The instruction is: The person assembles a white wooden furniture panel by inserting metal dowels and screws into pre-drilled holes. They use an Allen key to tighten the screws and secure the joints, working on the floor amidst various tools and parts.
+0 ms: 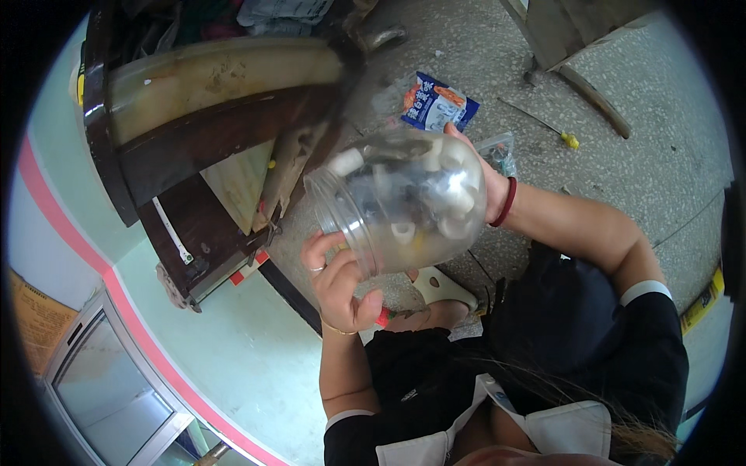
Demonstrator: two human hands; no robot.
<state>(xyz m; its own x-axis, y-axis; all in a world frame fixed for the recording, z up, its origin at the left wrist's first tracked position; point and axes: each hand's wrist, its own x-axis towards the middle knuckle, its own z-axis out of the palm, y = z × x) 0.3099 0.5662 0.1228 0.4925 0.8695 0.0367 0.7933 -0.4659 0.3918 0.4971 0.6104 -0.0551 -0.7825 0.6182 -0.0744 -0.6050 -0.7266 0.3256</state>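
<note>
A large clear plastic jar [365, 225] lies on its side in the air in front of me, its uncapped threaded mouth toward the left. Several short white pieces [454, 190] are inside it, too blurred through the plastic to name. My right hand [491, 182] is closed round the jar's base end, with most of its fingers hidden behind it. My left hand [339, 283] grips the jar's neck, fingers curled at the rim. A small red thing [382, 316] shows beside the left thumb; whether the hand touches it cannot be told.
A dark wooden cabinet [225, 128] with a stone-like panel stands at the left. On the speckled floor lie a blue snack packet [439, 102], a clear plastic bag [500, 151], a thin rod with a yellow end [569, 140] and a wooden piece [594, 99]. My foot in a pale shoe [443, 289] is below the jar.
</note>
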